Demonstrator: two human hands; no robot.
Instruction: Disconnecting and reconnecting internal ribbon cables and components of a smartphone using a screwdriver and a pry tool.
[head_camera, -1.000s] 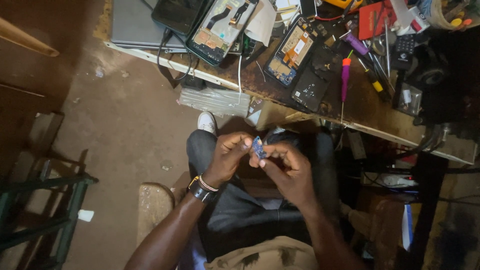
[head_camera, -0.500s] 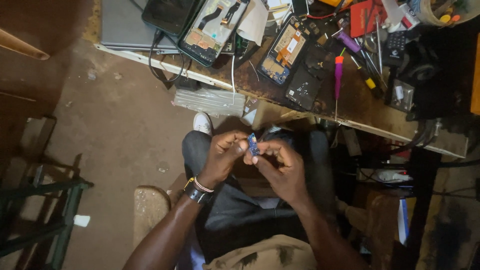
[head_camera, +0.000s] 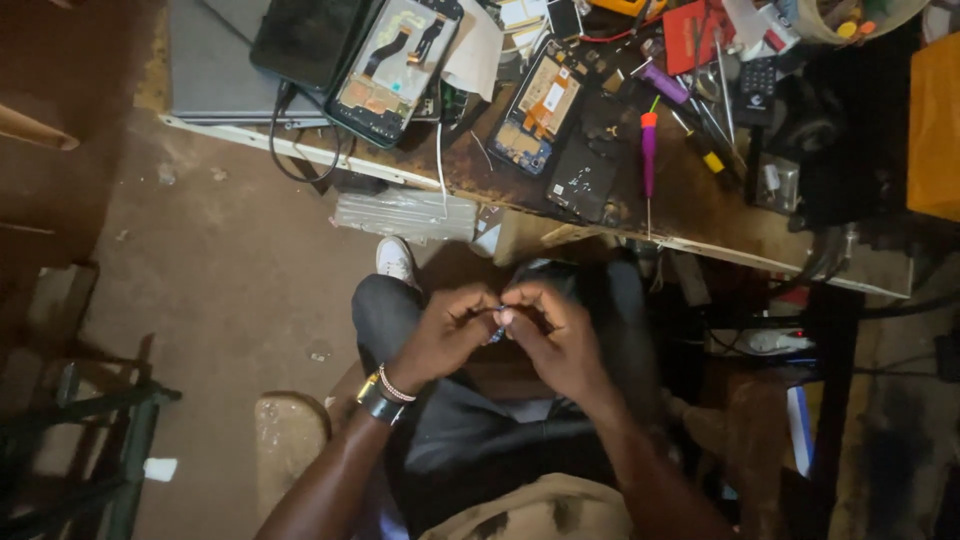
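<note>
Both hands meet over the lap, and the small bluish part (head_camera: 496, 326) sits exactly between them — pinched at the fingertips, too small and too hidden to tell its shape or which way its long side runs. Left hand (head_camera: 440, 335) comes in from the left with fingers curled closed on the part; right hand (head_camera: 555, 335) comes from the right, its fingers bent around the same piece, thumb tip pale beside it. Neither hand is nearer: the 2 touch at the part itself. A wrist band and bracelet (head_camera: 382, 392) ring the left wrist. Below lie dark trousers (head_camera: 480, 440) and, further forward, a white shoe (head_camera: 396, 260) on the floor. Well apart, up on the workbench (head_camera: 700, 215), lie 2 opened phones (head_camera: 535, 105) with circuit boards showing, a purple-handled screwdriver (head_camera: 648, 150) — upright in the view — and a grey laptop (head_camera: 215, 60).
</note>
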